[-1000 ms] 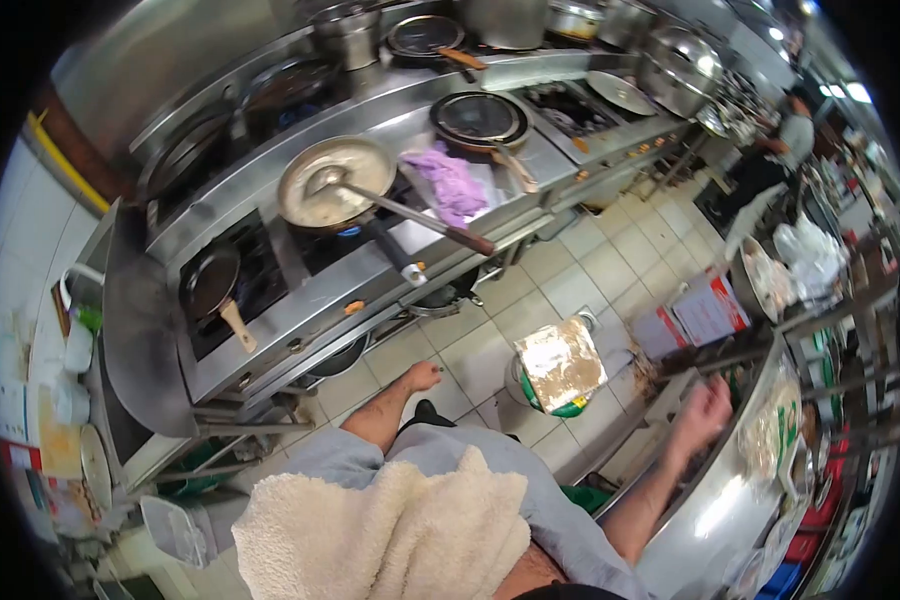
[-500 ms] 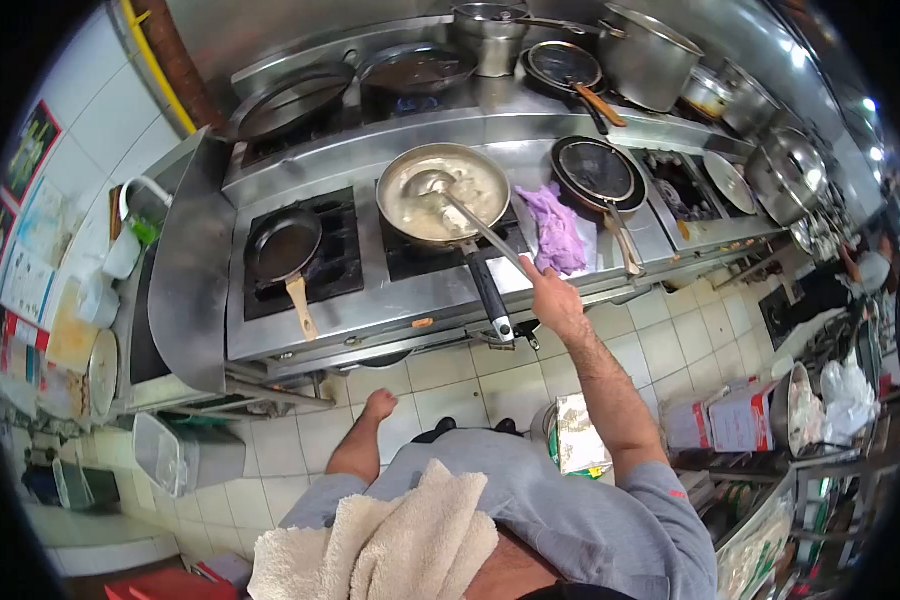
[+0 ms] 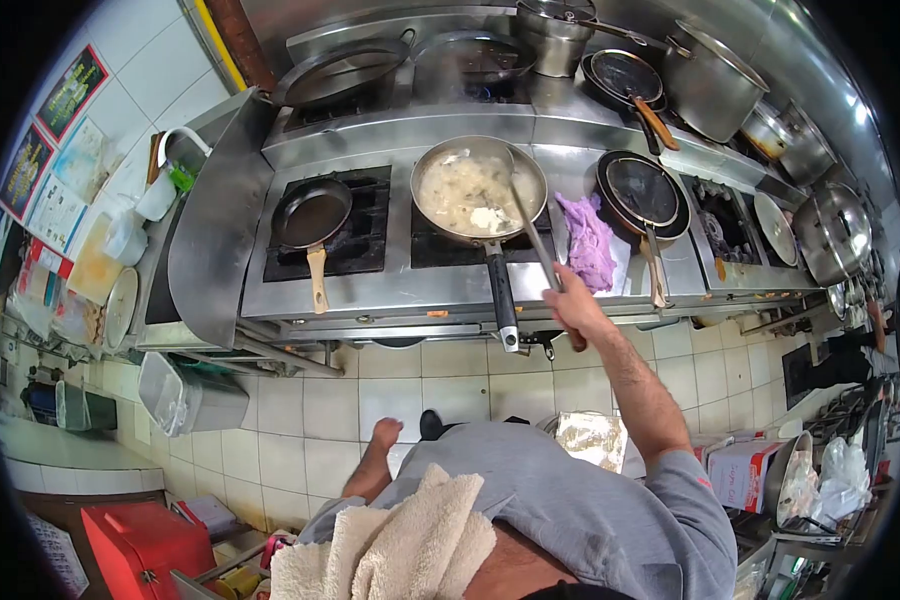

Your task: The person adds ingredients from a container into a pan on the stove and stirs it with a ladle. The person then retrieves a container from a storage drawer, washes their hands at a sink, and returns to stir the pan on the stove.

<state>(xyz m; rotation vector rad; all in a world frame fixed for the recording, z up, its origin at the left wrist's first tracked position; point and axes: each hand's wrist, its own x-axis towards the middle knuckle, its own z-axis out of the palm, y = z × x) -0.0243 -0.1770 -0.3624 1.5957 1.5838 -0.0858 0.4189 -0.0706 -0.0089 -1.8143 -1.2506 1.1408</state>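
Note:
My right hand (image 3: pixel 573 303) is closed round the long metal handle of a ladle (image 3: pixel 537 236). The ladle's bowl is down in the creamy, lumpy food (image 3: pixel 460 190) at the far right of a steel frying pan (image 3: pixel 432 224), and is mostly hidden. That pan sits on a burner, its black handle (image 3: pixel 501 290) pointing towards me with no hand on it. A crumpled purple cloth (image 3: pixel 588 243) lies just right of the pan. My left hand (image 3: pixel 387 432) hangs low over the floor, fingers curled, with nothing visible in it.
A small black pan (image 3: pixel 311 212) with a wooden handle stands on the left burner. Stacked pans (image 3: pixel 642 190) are at the right. Behind are wide black pans (image 3: pixel 344 72) and a tall pot (image 3: pixel 712 82). A person (image 3: pixel 850 350) stands far right.
The ladle has swung from the pan's middle to its far right side, its bowl sinking into the food. My right hand is now more upright. The whole view has shifted slightly.

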